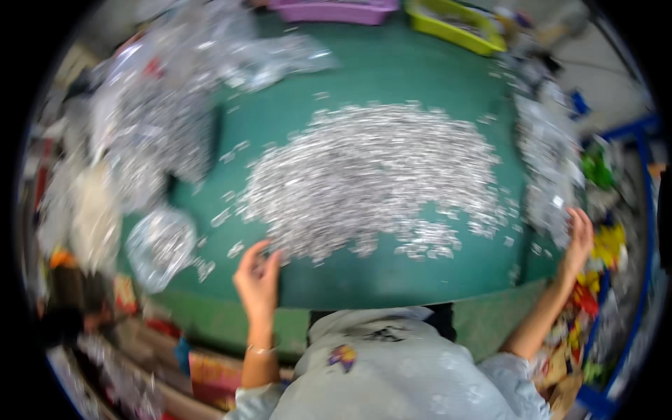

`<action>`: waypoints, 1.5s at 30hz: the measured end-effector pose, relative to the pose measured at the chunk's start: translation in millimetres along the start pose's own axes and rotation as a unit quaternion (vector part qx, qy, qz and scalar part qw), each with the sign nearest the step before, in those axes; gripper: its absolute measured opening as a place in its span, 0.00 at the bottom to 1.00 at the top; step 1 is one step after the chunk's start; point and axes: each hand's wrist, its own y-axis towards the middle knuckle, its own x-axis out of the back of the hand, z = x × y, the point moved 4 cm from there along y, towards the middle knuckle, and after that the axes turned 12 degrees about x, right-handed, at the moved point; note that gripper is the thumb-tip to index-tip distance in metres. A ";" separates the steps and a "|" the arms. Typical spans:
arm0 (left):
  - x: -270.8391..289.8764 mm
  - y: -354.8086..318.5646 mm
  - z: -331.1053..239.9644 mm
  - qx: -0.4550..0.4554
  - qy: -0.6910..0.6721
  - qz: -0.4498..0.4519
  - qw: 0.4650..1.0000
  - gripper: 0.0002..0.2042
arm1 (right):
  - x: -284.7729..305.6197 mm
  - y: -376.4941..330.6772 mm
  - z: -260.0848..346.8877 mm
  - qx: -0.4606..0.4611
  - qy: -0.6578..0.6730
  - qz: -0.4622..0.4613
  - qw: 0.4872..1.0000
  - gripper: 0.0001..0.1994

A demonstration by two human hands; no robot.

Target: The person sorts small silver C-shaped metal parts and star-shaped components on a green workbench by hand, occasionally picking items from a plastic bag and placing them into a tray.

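A wide pile of small silver metal pieces [378,168], too blurred to name more closely, is spread over the green tabletop [392,280]. My left hand [257,283] is at the pile's lower left edge, fingers curled toward the thumb. Something greyish shows between them, but I cannot make it out. Far to the right, my right hand [579,241] is raised beside a clear plastic bag [549,175] of silvery contents at the table's edge. Its fingers look extended; whether they touch the bag is unclear.
Large clear bags of silver pieces [164,126] crowd the left side. A smaller open bag [162,245] lies in front of them. At the far edge stand a purple tray [336,12] and a yellow-green tray [455,31]. A blue metal frame [640,182] stands at right.
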 end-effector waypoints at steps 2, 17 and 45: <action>-0.3 -0.5 -0.9 -0.017 -0.012 0.019 1.000 0.08 | 9.0 5.8 -8.8 -0.049 0.072 -0.060 0.994 0.15; -1.1 -10.9 -13.3 0.105 -0.159 0.126 0.974 0.08 | -50.0 -2.9 18.1 0.113 -0.159 0.044 0.980 0.09; 132.1 82.4 -15.4 0.164 -0.717 0.155 0.660 0.10 | -142.4 -54.4 112.6 0.217 0.032 0.292 0.931 0.05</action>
